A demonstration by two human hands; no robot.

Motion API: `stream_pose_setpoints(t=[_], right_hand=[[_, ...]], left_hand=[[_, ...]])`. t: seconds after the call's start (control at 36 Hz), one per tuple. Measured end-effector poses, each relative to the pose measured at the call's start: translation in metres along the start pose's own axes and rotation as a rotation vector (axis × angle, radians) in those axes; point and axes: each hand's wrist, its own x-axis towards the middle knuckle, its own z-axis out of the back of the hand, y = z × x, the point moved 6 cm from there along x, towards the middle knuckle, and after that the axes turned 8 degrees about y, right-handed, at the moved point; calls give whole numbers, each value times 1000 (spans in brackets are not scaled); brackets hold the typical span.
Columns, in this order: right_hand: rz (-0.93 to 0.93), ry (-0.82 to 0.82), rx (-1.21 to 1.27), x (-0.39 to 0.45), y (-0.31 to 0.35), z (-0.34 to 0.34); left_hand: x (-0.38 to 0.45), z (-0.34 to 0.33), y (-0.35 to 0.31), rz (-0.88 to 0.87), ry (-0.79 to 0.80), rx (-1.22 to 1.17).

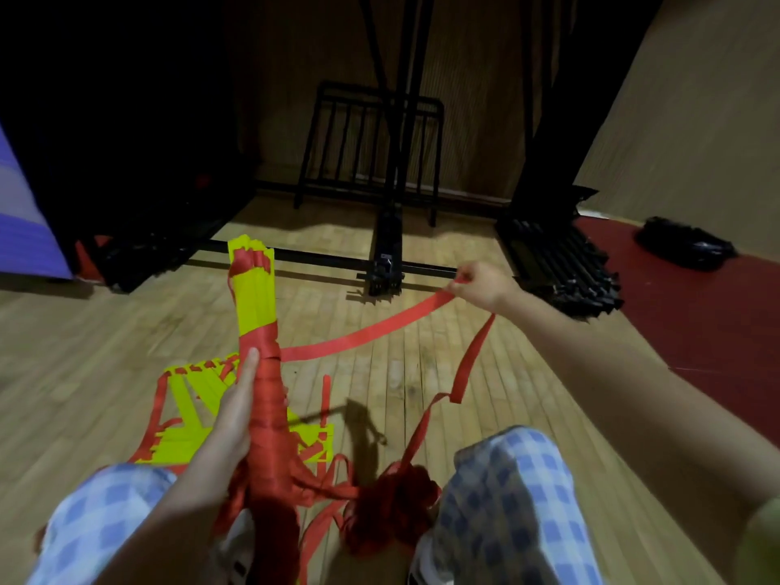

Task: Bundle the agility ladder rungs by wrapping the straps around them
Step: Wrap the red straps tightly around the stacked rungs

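Well, at the far left stands a purple panel [21, 204], then a black barred rack [371, 141] against the far wall, a stack of dark bars [557, 263] to its right, and at the far right a dark heap [683, 242] on the red floor strip, too dim to identify. On the wooden floor [422, 373] near the left lies a second set of yellow rungs [185, 411] with red strapping, spread flat. The left hand [234, 411] clasps the bundle of yellow rungs [255, 297] along its left side, index finger laid straight up the wrapping. That bundle rises from between the checked knees [506, 491], tilted away, its near half wound tightly in red, its far end bare yellow with red tabs. From the wrapping a red strap [371, 327] runs taut up to the right hand [481, 285], which pinches it, well apart from the bundle. More strap hangs from that hand to a loose red pile [392, 500] near the knees.
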Motion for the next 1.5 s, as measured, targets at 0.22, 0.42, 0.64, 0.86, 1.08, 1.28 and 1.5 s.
stream_pose_setpoints(t=[0.22,0.42,0.64,0.86,1.08,1.28,1.5], right_hand=[[-178,366,-135,-18,-55,-108],[23,560,355,-38,-5,-197],[122,638,950,-56,54,-232],[76,630,1338,-46,70,-237],[90,626,1485,-45,78,-234],[114,544,1517,-38,66,-223],[14,368,1228,-33,41,-218]], left_hand=[[-15,-38,-5,92,180,-40],[-24,-62,17,232,300,-57],[-27,-78,12,221,403,-89],[-17,-79,10,187,426,-245],[-10,-72,18,276,348,-264],[-3,-60,22,265,175,-74],[-5,-57,42,340,252,81]])
